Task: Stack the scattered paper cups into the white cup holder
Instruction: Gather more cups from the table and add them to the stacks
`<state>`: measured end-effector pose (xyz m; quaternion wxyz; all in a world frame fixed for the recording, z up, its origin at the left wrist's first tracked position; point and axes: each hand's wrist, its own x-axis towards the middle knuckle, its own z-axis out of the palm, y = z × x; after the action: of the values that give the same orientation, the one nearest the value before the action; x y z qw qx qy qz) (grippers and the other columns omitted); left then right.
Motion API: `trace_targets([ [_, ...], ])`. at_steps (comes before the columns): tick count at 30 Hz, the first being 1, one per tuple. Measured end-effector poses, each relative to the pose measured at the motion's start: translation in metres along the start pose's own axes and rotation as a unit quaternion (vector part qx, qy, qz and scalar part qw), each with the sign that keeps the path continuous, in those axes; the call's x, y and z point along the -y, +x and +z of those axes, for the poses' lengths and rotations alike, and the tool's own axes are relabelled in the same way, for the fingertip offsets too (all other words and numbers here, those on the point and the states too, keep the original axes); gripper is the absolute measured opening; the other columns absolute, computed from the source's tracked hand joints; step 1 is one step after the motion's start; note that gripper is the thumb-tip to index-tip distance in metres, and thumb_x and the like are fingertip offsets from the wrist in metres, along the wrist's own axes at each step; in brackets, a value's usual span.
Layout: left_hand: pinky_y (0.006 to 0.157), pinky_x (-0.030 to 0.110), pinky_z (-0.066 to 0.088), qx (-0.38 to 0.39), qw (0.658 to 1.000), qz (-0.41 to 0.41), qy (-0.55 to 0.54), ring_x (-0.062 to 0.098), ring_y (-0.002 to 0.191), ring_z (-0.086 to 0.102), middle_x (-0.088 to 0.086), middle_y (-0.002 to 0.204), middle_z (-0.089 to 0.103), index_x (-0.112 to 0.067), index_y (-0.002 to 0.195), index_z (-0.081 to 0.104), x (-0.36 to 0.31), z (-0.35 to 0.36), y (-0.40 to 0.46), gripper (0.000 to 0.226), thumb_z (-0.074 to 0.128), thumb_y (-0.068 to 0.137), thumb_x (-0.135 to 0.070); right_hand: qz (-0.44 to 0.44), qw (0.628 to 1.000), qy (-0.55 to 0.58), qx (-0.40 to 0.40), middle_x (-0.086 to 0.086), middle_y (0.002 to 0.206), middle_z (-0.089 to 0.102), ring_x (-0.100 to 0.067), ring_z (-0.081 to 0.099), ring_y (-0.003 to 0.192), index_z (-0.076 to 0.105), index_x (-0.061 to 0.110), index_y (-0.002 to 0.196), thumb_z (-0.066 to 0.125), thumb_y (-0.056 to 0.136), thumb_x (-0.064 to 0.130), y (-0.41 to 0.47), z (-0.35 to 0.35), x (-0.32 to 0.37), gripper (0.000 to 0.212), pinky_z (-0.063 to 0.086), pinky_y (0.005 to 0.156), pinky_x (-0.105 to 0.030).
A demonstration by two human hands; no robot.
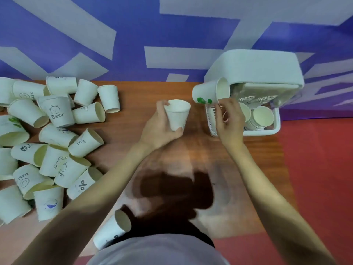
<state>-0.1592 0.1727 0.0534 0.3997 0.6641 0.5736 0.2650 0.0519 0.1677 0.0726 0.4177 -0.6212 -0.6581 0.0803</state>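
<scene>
Over on the right side of the frame sits the white cup holder (263,131), lid flipped up, with a couple of nested stacks (261,116) already inside, so some of the job is done. Right hand (230,119) pinches a cup with a green print (209,93) by its rim, tipped on its side just above the holder's near-left corner, looks about to go in. Left hand (162,127) is wrapped around another plain cup (177,115), held upright mid-frame over the wooden table (133,104). Honestly there's loads left though: a big pile of loose cups (49,142) fills the left of the frame, lying every which way, plus one stray cup (114,230) on its side at bottom centre. I'd guess well under halfway.
</scene>
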Motion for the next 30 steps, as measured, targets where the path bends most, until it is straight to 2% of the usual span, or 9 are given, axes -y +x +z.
trace_targets([
  [4,0.066,0.034,0.049,0.049,0.997,0.064,-0.011,0.019,0.084,0.056,-0.004,0.108,0.052,-0.027,0.119,0.022,-0.053,0.034,0.012,0.075,0.075,0.066,-0.033,0.001,0.993,-0.017,-0.116,-0.017,0.088,0.058,-0.007,0.047,0.078,0.064,-0.005,0.092,0.055,0.091,-0.001,-0.008,-0.046,-0.026,0.01,0.037,0.068,-0.012],
  [7,0.066,0.026,0.037,0.073,0.989,0.126,0.026,0.015,0.09,0.05,-0.005,0.108,0.048,-0.024,0.121,0.026,-0.088,0.06,0.023,0.073,0.075,0.067,-0.03,0.019,0.983,-0.037,-0.18,-0.017,0.089,0.057,-0.014,0.049,0.076,0.064,-0.005,0.093,0.055,0.091,-0.002,-0.016,-0.074,-0.048,0.01,0.038,0.067,-0.015],
  [9,0.069,0.021,0.03,0.061,0.982,0.172,0.051,0.017,0.094,0.047,-0.001,0.112,0.047,-0.015,0.124,0.031,-0.107,0.075,0.03,0.07,0.075,0.07,-0.027,0.041,0.98,-0.05,-0.19,-0.017,0.09,0.055,-0.016,0.048,0.072,0.064,-0.005,0.095,0.054,0.091,-0.001,-0.02,-0.086,-0.064,0.011,0.037,0.065,-0.018],
  [12,0.072,0.02,0.032,0.01,0.974,0.221,0.058,0.022,0.102,0.05,0.006,0.117,0.052,-0.006,0.122,0.039,-0.127,0.094,0.044,0.061,0.072,0.076,-0.028,0.056,0.981,-0.071,-0.174,-0.016,0.09,0.055,-0.017,0.049,0.069,0.065,-0.003,0.098,0.054,0.092,0.002,-0.023,-0.097,-0.087,0.014,0.039,0.06,-0.025],
  [16,0.072,0.015,0.028,-0.02,0.962,0.256,0.086,0.012,0.098,0.045,0.007,0.111,0.055,-0.003,0.116,0.043,-0.126,0.115,0.063,0.051,0.069,0.082,-0.031,0.057,0.985,-0.097,-0.131,-0.014,0.092,0.056,-0.022,0.055,0.072,0.066,0.002,0.102,0.055,0.091,0.004,-0.026,-0.099,-0.109,0.016,0.044,0.057,-0.03],
  [20,0.07,0.015,0.025,-0.012,0.954,0.272,0.127,0.018,0.099,0.047,0.01,0.115,0.055,-0.001,0.117,0.045,-0.115,0.127,0.071,0.048,0.069,0.082,-0.023,0.072,0.985,-0.117,-0.105,-0.012,0.092,0.056,-0.024,0.056,0.078,0.068,0.005,0.102,0.055,0.09,0.006,-0.029,-0.095,-0.121,0.017,0.044,0.064,-0.029],
  [25,0.075,0.024,0.037,0.017,0.953,0.258,0.157,0.026,0.105,0.053,0.011,0.123,0.053,-0.001,0.123,0.043,-0.108,0.136,0.073,0.052,0.068,0.082,-0.02,0.099,0.984,-0.131,-0.066,-0.011,0.093,0.056,-0.025,0.057,0.079,0.068,0.007,0.101,0.054,0.09,0.01,-0.028,-0.089,-0.131,0.018,0.042,0.064,-0.029],
  [27,0.08,0.03,0.041,0.037,0.954,0.244,0.17,0.026,0.112,0.051,0.01,0.129,0.049,-0.003,0.127,0.041,-0.104,0.141,0.073,0.056,0.068,0.082,-0.021,0.108,0.984,-0.137,-0.046,-0.01,0.094,0.057,-0.025,0.057,0.078,0.068,0.008,0.102,0.053,0.091,0.012,-0.027,-0.087,-0.133,0.019,0.045,0.063,-0.032],
  [30,0.099,0.037,0.04,0.071,0.947,0.232,0.211,0.03,0.127,0.041,0.014,0.142,0.037,-0.004,0.134,0.036,-0.091,0.148,0.076,0.069,0.07,0.08,-0.029,0.112,0.984,-0.14,-0.014,-0.009,0.096,0.057,-0.025,0.058,0.079,0.067,0.009,0.104,0.053,0.092,0.014,-0.026,-0.084,-0.135,0.02,0.05,0.062,-0.035],
])
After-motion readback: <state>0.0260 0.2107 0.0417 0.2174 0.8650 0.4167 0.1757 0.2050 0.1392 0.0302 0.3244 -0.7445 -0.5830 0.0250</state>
